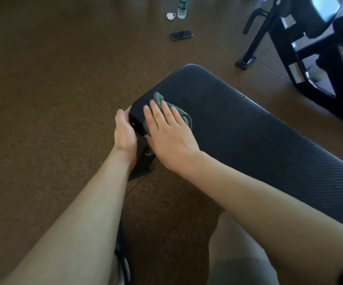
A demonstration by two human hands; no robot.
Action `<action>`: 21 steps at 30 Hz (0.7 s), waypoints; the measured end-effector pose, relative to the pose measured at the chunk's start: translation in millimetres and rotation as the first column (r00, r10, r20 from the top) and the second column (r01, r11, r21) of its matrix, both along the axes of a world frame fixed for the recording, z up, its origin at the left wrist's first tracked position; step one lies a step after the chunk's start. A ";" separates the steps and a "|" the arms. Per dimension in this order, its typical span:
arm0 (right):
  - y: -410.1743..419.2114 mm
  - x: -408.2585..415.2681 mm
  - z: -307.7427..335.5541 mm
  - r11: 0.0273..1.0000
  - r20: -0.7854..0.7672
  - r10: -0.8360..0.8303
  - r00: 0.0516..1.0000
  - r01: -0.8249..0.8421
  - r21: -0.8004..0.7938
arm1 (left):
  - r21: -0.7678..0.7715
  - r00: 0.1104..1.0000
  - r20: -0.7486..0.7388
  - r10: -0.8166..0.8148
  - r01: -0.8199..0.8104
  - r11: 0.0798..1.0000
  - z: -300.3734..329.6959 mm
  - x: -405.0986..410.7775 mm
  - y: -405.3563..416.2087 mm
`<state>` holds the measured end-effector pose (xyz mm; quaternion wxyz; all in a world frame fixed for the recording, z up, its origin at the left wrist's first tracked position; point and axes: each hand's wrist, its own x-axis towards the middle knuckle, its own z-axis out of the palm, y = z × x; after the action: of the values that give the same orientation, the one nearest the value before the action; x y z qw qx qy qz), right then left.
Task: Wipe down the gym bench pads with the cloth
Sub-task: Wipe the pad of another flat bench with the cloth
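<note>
Right hand: your right hand lies flat, fingers straight and spread, pressing the cloth onto the top of the bench pad near its left corner.
Left hand: your left hand sits just beside the right one, against the pad's outer edge; its fingers curl around that edge, and their tips are hidden behind the pad.
Hands together: close, not touching, with the pad's corner between them.
Cloth: a grey cloth, bunched up, peeks out beyond and to the right of your right fingers, resting on the pad.
Bench pad: a long black bench pad with a woven texture runs from the centre toward the lower right; a dark metal leg shows under the near corner.
Floor: brown speckled floor surrounds the bench.
Farther away: a dark phone, a clear water bottle and a small white object lie on the floor at the top.
Top right: a black gym machine frame stands well apart from the bench.
</note>
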<state>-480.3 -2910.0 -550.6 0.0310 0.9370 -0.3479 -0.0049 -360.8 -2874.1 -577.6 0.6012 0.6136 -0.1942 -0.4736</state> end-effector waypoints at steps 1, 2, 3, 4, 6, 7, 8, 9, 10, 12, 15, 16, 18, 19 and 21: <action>-1.4 8.2 0.7 1.000 -0.004 0.004 1.000 -0.004 -0.012 | 0.006 1.000 -0.002 0.003 -0.003 1.000 0.8 2.3 1.9; 0.0 7.0 0.7 1.000 -0.005 0.011 1.000 -0.012 -0.023 | 0.009 1.000 -0.021 0.007 -0.007 1.000 0.7 4.5 3.4; 5.1 -3.8 0.0 0.999 -0.010 0.024 1.000 -0.024 -0.031 | 0.015 0.999 -0.031 0.011 -0.010 1.000 0.4 5.9 5.0; 13.6 -22.4 -1.9 0.998 -0.028 0.045 0.999 -0.046 -0.046 | 0.020 0.999 -0.035 0.023 -0.022 1.000 -2.3 7.4 4.9; 33.5 -71.0 -6.4 0.992 -0.082 0.093 0.992 -0.099 -0.080 | 0.022 0.999 -0.023 0.025 -0.024 0.999 -3.5 7.1 3.8; 42.2 -95.1 -7.9 0.990 -0.109 0.101 0.989 -0.110 -0.084 | 0.028 0.999 -0.023 0.029 -0.028 0.999 -2.9 6.7 3.9; 48.2 -114.0 -9.4 0.990 -0.132 0.101 0.986 -0.113 -0.089 | 0.031 0.999 -0.023 0.040 -0.039 0.999 -3.6 6.3 4.6; 50.7 -124.5 -9.9 0.988 -0.143 0.099 0.985 -0.114 -0.100 | 0.031 0.998 -0.016 0.058 -0.058 0.998 -5.5 5.9 5.2; 48.9 -125.0 -10.1 0.987 -0.144 0.102 0.984 -0.118 -0.107 | 0.029 0.997 -0.007 0.070 -0.070 0.997 -7.3 6.0 5.3; 38.3 -101.7 -9.0 0.987 -0.119 0.109 0.987 -0.122 -0.107 | 0.023 0.997 -0.005 0.071 -0.071 0.997 -6.9 2.5 5.0; 9.1 -34.6 -7.1 0.983 -0.043 0.147 0.988 -0.150 -0.103 | 0.033 0.993 -0.085 0.085 -0.083 0.996 -7.6 4.4 3.6; -1.5 -12.3 -6.4 0.983 -0.022 0.153 0.988 -0.154 -0.096 | 0.035 0.990 -0.108 0.095 -0.091 0.995 -7.1 6.6 3.4; -19.2 24.1 -5.2 0.985 -0.003 0.161 0.987 -0.161 -0.067 | 0.049 0.976 -0.173 0.130 -0.123 0.991 -7.2 9.7 1.6; -26.1 37.0 -4.6 0.984 0.009 0.171 0.985 -0.170 -0.053 | 0.059 0.967 -0.204 0.154 -0.145 0.988 -7.5 9.5 0.9; -36.5 53.5 -2.9 0.978 0.027 0.204 0.979 -0.203 -0.053 | 0.084 0.955 -0.207 0.212 -0.199 0.976 -5.9 5.4 -0.5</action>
<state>-426.8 -2946.5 -553.5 0.0494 0.9666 -0.2506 0.0222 -355.3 -2874.6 -583.4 0.6453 0.5940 -0.0485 -0.4778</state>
